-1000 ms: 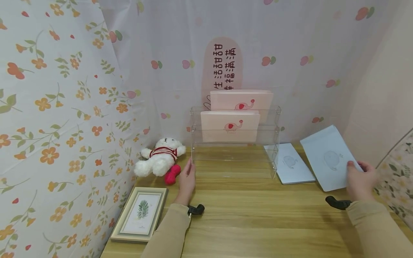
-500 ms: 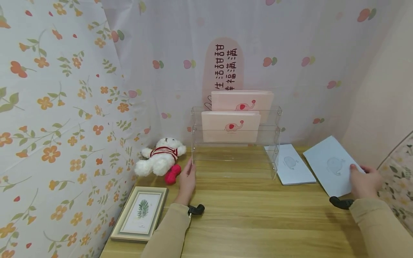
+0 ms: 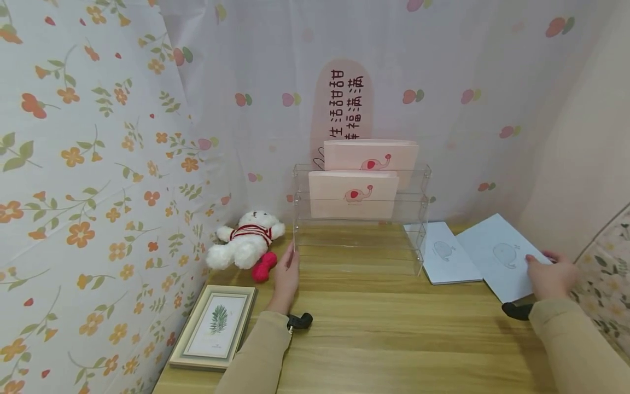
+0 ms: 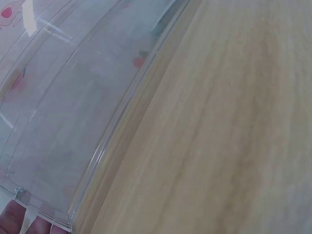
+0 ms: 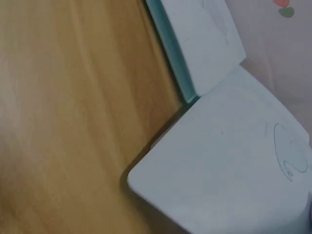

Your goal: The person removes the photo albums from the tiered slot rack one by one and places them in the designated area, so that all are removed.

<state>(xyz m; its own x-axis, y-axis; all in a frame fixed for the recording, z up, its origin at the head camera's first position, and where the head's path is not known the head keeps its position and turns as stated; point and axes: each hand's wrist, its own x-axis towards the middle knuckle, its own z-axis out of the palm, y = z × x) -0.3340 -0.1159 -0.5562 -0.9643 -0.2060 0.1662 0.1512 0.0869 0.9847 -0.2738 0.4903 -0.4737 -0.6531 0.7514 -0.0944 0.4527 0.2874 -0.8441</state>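
Note:
A clear acrylic tiered rack stands at the back of the wooden table. Two pink elephant booklets fill its upper tiers. My left hand rests with straight fingers against the rack's left front corner; the left wrist view shows the fingertips beside the rack's edge. My right hand pinches the near corner of a pale blue whale booklet, tilted low over the table right of the rack. The right wrist view shows that booklet just above the wood.
A second pale blue booklet lies flat beside the rack's right end, also seen in the right wrist view. A white teddy bear and a red toy sit left of the rack. A framed leaf picture lies front left. Floral curtains hang around.
The right hand has lowered the blue booklet from a raised tilt to a flatter position near the table. The left hand has stayed at the rack's corner.

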